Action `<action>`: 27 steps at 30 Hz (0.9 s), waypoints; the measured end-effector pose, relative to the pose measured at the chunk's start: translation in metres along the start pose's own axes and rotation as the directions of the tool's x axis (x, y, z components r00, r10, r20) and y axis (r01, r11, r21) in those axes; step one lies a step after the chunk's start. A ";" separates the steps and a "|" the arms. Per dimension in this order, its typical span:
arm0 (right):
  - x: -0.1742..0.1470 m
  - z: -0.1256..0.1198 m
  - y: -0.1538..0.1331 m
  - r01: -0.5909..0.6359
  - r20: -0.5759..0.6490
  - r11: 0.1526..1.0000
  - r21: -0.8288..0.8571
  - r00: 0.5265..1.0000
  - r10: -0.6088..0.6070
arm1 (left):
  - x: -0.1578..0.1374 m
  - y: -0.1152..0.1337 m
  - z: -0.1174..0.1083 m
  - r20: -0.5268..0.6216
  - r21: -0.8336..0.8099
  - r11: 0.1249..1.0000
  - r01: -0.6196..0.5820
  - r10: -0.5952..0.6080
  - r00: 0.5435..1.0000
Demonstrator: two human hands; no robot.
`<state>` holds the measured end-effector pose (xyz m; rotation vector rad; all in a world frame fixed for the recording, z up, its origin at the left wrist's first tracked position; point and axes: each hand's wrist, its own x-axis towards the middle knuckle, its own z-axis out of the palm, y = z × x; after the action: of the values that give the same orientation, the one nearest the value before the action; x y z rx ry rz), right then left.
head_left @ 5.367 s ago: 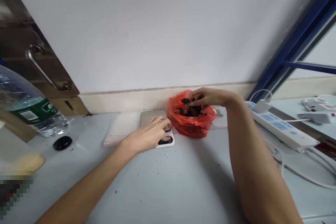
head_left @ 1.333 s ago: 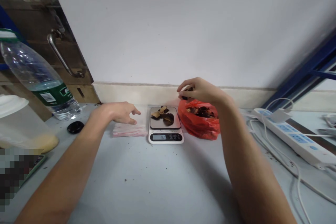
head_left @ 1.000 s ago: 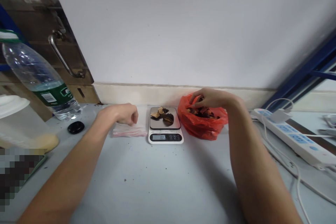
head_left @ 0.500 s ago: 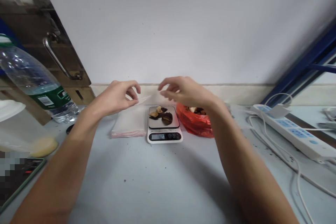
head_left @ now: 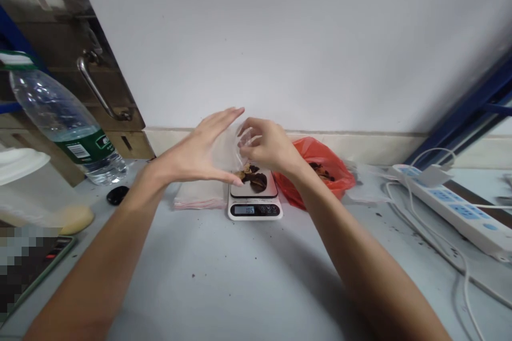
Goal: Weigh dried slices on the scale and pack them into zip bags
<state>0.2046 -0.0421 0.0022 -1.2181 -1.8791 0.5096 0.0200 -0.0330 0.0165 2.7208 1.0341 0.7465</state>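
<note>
A thin clear plastic bag (head_left: pixel 226 150) hangs between my hands above the kitchen scale. My right hand (head_left: pixel 269 144) pinches the bag's edge with its fingers curled in. Spread wide, my left hand (head_left: pixel 194 153) is at the bag's left side, its thumb low over the scale plate. On the white digital scale (head_left: pixel 277 214), several dark dried pieces (head_left: pixel 258 182) with pale undersides lie on the plate, partly covered by my thumb and the bag. The display seems to read 105. A stack of clear bags (head_left: pixel 198 196) with pinkish edges lies left of the scale.
A red plastic bag (head_left: pixel 338 162) holding dried pieces stands open right of the scale. Farther right are a white power strip (head_left: pixel 460 208) and cables. At left stand a water bottle (head_left: pixel 80 133), a white-lidded container (head_left: pixel 28 186) and a black round object (head_left: pixel 117 195).
My right hand has taken hold of the clear bag that my left hand pinched before. My left hand has opened and spread its fingers. Both hands have come closer together over the scale.
</note>
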 end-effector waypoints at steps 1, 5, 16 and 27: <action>0.000 0.000 0.001 0.015 0.017 0.999 0.052 1.000 -0.016 | 0.000 -0.003 0.002 0.038 -0.004 1.000 -0.007 0.007 0.999; -0.001 0.001 0.002 0.023 0.070 0.991 0.134 0.997 -0.032 | 0.001 -0.009 0.007 0.076 -0.019 0.999 0.035 -0.033 0.997; -0.005 -0.003 -0.005 0.021 -0.001 0.992 -0.122 1.000 -0.021 | 0.000 -0.010 0.005 0.013 0.061 0.993 0.105 -0.106 0.994; 0.004 0.012 0.010 -0.114 0.323 0.835 -0.538 0.888 0.329 | -0.012 -0.035 -0.014 0.353 0.285 0.892 0.352 -0.439 0.826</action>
<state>0.1998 -0.0327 -0.0095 -1.8143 -2.3282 0.4248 -0.0156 -0.0151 0.0136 2.5080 1.5592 -0.0092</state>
